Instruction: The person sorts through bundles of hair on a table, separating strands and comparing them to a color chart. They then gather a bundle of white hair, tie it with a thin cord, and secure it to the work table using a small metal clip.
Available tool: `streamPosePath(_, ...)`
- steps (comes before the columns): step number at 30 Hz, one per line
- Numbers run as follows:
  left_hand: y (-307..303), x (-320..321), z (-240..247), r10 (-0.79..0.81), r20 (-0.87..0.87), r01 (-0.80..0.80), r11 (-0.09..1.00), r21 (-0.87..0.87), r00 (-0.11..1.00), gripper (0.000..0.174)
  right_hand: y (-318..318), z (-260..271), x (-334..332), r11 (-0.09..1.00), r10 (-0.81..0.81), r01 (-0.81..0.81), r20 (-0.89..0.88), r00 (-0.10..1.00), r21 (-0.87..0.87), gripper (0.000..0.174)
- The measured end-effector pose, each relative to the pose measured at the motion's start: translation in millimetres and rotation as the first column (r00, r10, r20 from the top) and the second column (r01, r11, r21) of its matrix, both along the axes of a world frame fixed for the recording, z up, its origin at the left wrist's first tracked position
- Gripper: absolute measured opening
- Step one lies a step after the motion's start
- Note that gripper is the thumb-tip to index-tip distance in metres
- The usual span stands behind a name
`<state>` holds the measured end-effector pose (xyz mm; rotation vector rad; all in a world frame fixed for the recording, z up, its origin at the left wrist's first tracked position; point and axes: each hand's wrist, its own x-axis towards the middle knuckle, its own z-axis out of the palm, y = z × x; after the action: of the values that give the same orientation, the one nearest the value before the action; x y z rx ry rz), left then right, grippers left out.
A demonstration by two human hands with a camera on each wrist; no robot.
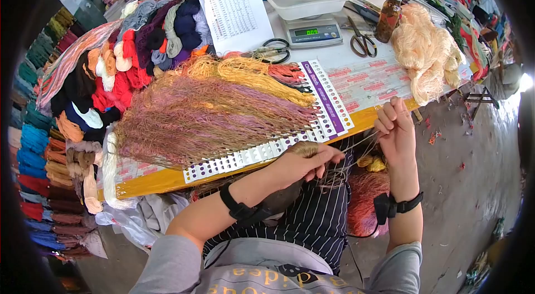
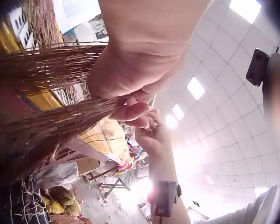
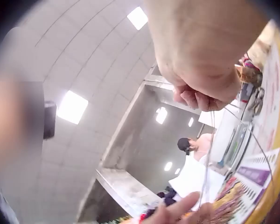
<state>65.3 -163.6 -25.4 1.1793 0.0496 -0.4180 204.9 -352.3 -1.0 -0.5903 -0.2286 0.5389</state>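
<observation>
At the near edge of the yellow-rimmed wooden table (image 1: 167, 180), over the lap.

- Left hand (image 1: 305, 161): fingers curled round the brown skein of wiry thread (image 1: 304, 148), thumb and forefinger pressed together at its front end. The left wrist view shows the fibres (image 2: 51, 126) fanning away behind the grip.
- Right hand (image 1: 394, 127): held higher and farther out, to the right of the left hand and well apart from it. Its fingers are curled in, pinching a few thin pale strands (image 1: 362, 141).
- Key relation: the strands run taut from the left-hand pinch up and to the right into the right hand. Their long axis is slanted, roughly along the table edge. The skein itself stays with the left hand (the nearer of the two to the body).
- Hard to make out: the strands are hair-fine (image 3: 207, 154), so no count is possible. The right fingertips are hidden behind the knuckles in the head view. The skein's lower end is lost against the striped apron (image 1: 317, 221).
- Nearby on the table: a large mauve heap of loose thread (image 1: 212, 116), and a white colour-sample card strip (image 1: 256, 155) along the edge.
</observation>
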Motion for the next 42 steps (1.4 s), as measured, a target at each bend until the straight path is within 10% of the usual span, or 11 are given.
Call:
streamPosePath(2,7.7,-2.3,0.2,0.072,0.007,-0.073,0.988,0.133,0.997,0.038,1.8,-9.5,5.5,0.794,-0.151,0.339,0.375,0.914,-0.505,0.012)
streamPosePath(8,24.7,15.5,-0.9,0.342,-0.226,-0.378,0.915,-0.142,0.912,0.042,39.4,-61.9,16.7,0.573,0.321,0.301,0.546,0.774,-0.763,0.009)
streamPosePath(20,15.1,40.0,-22.0,0.304,-0.480,-0.427,0.888,-0.169,0.823,0.034,46.8,-84.8,17.5,0.461,0.458,0.359,0.564,0.687,-0.812,0.015)
streamPosePath(40,24.6,53.1,-25.7,0.452,-0.051,-0.394,0.822,0.411,0.890,0.011,48.9,-88.3,20.6,0.460,0.476,0.224,0.452,0.755,-0.859,0.018)
streamPosePath(42,57.0,42.0,-7.6,0.406,-0.219,-0.418,0.909,-0.006,0.887,0.017,48.5,-86.2,19.6,0.409,0.541,0.354,0.536,0.648,-0.841,0.019)
